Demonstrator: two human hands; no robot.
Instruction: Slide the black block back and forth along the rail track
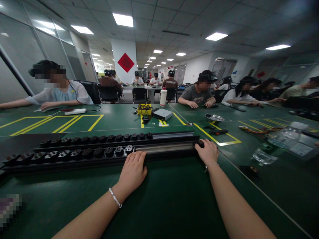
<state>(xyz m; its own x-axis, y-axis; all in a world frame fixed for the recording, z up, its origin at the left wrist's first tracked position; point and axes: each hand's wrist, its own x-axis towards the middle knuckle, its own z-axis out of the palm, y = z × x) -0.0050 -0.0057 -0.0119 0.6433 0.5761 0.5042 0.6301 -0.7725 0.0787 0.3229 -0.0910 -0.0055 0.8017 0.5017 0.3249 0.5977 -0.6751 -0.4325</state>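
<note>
A long black rail (171, 147) with a metal channel lies across the table in front of me. Small black parts with metal tops (87, 153) sit in a row along its left portion. My left hand (133, 167) rests on the rail's near edge beside the last part of the row, its fingers stretched out and its thumb apart. At the rail's right end, the fingers of my right hand (208, 152) close around a small black part (200, 143). My fingers partly hide that part. Behind lies a second black rail (174, 134), with more black parts on its left.
A clear water bottle (280, 142), a metal bowl (214, 117) and a black tool (218, 131) stand or lie to the right. Farther back are a grey box (162, 114), a yellow box (144, 109) and a white bottle (163, 97). Several people sit around the tables.
</note>
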